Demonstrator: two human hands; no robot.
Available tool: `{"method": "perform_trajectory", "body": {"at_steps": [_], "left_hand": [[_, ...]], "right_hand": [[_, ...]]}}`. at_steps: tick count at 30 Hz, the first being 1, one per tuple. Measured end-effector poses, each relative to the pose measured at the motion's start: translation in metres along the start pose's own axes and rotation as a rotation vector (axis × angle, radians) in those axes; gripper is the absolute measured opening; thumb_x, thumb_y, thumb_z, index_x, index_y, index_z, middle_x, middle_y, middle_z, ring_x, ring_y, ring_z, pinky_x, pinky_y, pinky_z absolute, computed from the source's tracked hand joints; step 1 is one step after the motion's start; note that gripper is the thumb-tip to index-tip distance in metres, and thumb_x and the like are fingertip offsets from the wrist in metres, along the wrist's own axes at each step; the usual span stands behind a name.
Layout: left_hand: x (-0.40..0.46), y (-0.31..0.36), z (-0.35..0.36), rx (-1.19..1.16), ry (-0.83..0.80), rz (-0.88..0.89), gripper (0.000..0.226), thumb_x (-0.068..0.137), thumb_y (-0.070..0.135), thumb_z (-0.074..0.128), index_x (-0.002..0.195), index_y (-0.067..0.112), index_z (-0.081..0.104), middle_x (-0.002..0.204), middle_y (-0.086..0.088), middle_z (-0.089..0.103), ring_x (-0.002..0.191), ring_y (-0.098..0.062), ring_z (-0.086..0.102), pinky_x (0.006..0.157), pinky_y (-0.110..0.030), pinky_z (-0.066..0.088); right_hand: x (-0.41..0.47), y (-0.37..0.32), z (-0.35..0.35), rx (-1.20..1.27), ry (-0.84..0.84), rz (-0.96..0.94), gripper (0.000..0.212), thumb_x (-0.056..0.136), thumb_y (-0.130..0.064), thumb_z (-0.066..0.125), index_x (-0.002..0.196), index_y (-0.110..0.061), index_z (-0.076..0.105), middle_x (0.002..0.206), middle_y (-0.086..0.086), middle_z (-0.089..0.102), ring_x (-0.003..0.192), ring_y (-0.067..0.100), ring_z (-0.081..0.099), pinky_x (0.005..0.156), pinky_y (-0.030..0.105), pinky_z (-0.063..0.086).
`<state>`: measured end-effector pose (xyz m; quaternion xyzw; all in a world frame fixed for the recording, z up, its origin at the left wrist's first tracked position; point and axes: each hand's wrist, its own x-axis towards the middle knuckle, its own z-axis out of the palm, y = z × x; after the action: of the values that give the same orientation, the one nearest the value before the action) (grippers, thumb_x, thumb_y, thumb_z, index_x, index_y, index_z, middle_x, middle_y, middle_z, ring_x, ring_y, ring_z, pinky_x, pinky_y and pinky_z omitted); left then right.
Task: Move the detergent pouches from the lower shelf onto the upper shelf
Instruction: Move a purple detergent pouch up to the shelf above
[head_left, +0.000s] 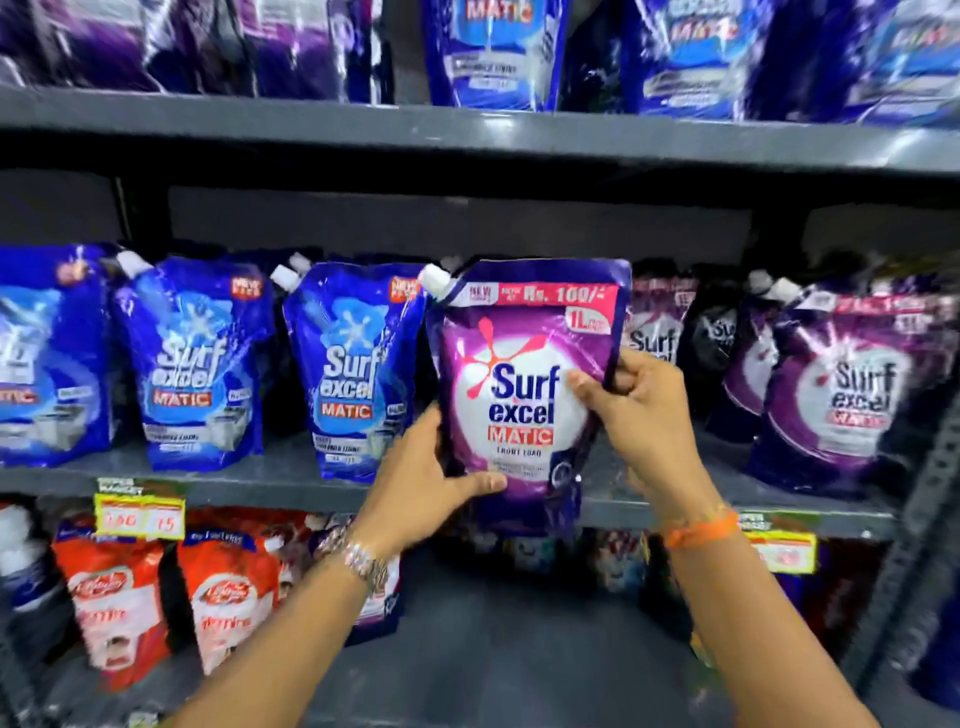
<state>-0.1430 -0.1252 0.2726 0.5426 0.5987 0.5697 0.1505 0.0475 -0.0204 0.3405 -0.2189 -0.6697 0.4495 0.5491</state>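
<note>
Both hands grip one purple detergent pouch at centre frame: the left hand clasps its lower left edge, the right hand pinches its right edge. The pouch is held upright before the middle shelf, between blue pouches at left and purple pouches at right.

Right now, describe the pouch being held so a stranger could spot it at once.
Look at the middle shelf of the grey rack, where blue pouches stand left and purple ones right. Between them, the purple Surf excel pouch is gripped by the left hand and right hand. It alone is sharp, frontmost, bottom overhanging the shelf edge.
</note>
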Motion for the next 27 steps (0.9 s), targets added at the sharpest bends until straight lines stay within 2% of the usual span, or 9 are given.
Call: {"method": "perform_trajectory", "body": {"at_steps": [2, 4, 7, 10, 13, 20, 22, 24, 27], "left_hand": [[0.027, 0.003, 0.006, 0.024, 0.015, 0.007, 0.077, 0.047, 0.046, 0.094, 0.114, 0.047, 0.055, 0.121, 0.011, 0.074, 0.115, -0.012, 0.07, 0.104, -0.046, 0.054], [0.046, 0.002, 0.011, 0.056, 0.024, -0.014, 0.079, 0.051, 0.038, 0.095, 0.12, 0.041, 0.054, 0.123, 0.006, 0.073, 0.115, -0.016, 0.07, 0.103, -0.048, 0.054], [0.06, -0.002, 0.017, 0.09, 0.033, -0.05, 0.085, 0.061, 0.021, 0.094, 0.134, 0.021, 0.05, 0.131, 0.0, 0.07, 0.122, -0.02, 0.064, 0.109, -0.05, 0.05], [0.065, -0.002, 0.023, 0.081, 0.033, -0.086, 0.086, 0.067, 0.013, 0.091, 0.139, 0.018, 0.046, 0.136, -0.002, 0.065, 0.125, -0.017, 0.059, 0.114, -0.046, 0.045], [0.067, -0.001, 0.026, 0.069, 0.019, -0.101, 0.084, 0.072, 0.01, 0.088, 0.142, 0.016, 0.042, 0.14, -0.002, 0.062, 0.125, -0.015, 0.056, 0.115, -0.043, 0.043], [0.068, -0.006, 0.022, 0.078, 0.0, -0.131, 0.083, 0.072, 0.018, 0.088, 0.139, 0.018, 0.04, 0.14, -0.004, 0.062, 0.13, -0.024, 0.058, 0.112, -0.051, 0.046], [0.061, -0.001, 0.022, 0.108, 0.012, -0.131, 0.089, 0.073, 0.022, 0.088, 0.143, 0.017, 0.035, 0.143, -0.007, 0.059, 0.131, -0.025, 0.057, 0.111, -0.05, 0.048], [0.046, 0.005, 0.019, 0.145, 0.042, -0.114, 0.101, 0.071, 0.024, 0.09, 0.151, 0.018, 0.028, 0.147, -0.007, 0.054, 0.133, -0.025, 0.055, 0.112, -0.045, 0.047], [0.008, 0.012, 0.013, 0.14, 0.12, -0.035, 0.1, 0.069, 0.026, 0.091, 0.15, 0.021, 0.032, 0.145, -0.002, 0.053, 0.13, -0.017, 0.055, 0.11, -0.029, 0.045]], "right_hand": [[0.024, 0.001, -0.004, -0.006, 0.021, -0.009, 0.021, 0.084, -0.001, 0.073, 0.105, -0.006, 0.072, 0.095, 0.005, 0.078, 0.084, 0.017, 0.077, 0.076, 0.035, 0.062], [0.039, 0.005, -0.005, 0.0, 0.029, 0.022, 0.026, 0.085, -0.003, 0.073, 0.11, -0.001, 0.069, 0.102, 0.012, 0.077, 0.088, 0.021, 0.077, 0.076, 0.038, 0.064], [0.047, 0.014, -0.002, -0.006, 0.031, 0.042, 0.027, 0.086, -0.004, 0.072, 0.112, 0.001, 0.067, 0.106, 0.015, 0.076, 0.087, 0.013, 0.076, 0.066, 0.026, 0.063], [0.054, 0.022, -0.003, -0.003, 0.035, 0.046, 0.028, 0.086, -0.005, 0.073, 0.113, 0.001, 0.067, 0.107, 0.017, 0.076, 0.089, 0.016, 0.076, 0.066, 0.025, 0.063], [0.059, 0.027, -0.003, -0.004, 0.026, 0.046, 0.028, 0.086, -0.006, 0.072, 0.112, 0.001, 0.067, 0.106, 0.016, 0.076, 0.089, 0.021, 0.077, 0.066, 0.026, 0.063], [0.062, 0.029, -0.004, -0.006, -0.018, 0.047, 0.026, 0.088, -0.013, 0.072, 0.112, -0.004, 0.065, 0.1, 0.005, 0.077, 0.086, 0.015, 0.077, 0.065, 0.024, 0.061], [0.061, 0.03, -0.005, 0.004, -0.012, 0.063, 0.029, 0.089, -0.015, 0.071, 0.115, -0.003, 0.063, 0.101, 0.005, 0.076, 0.091, 0.019, 0.077, 0.067, 0.024, 0.06], [0.056, 0.03, -0.007, 0.005, -0.004, 0.079, 0.039, 0.089, -0.019, 0.071, 0.123, -0.005, 0.058, 0.104, 0.005, 0.074, 0.094, 0.019, 0.075, 0.067, 0.019, 0.059], [0.041, 0.026, -0.014, -0.061, 0.055, 0.061, 0.051, 0.088, -0.025, 0.072, 0.132, -0.01, 0.051, 0.115, 0.004, 0.068, 0.101, 0.013, 0.067, 0.074, 0.016, 0.054]]}}
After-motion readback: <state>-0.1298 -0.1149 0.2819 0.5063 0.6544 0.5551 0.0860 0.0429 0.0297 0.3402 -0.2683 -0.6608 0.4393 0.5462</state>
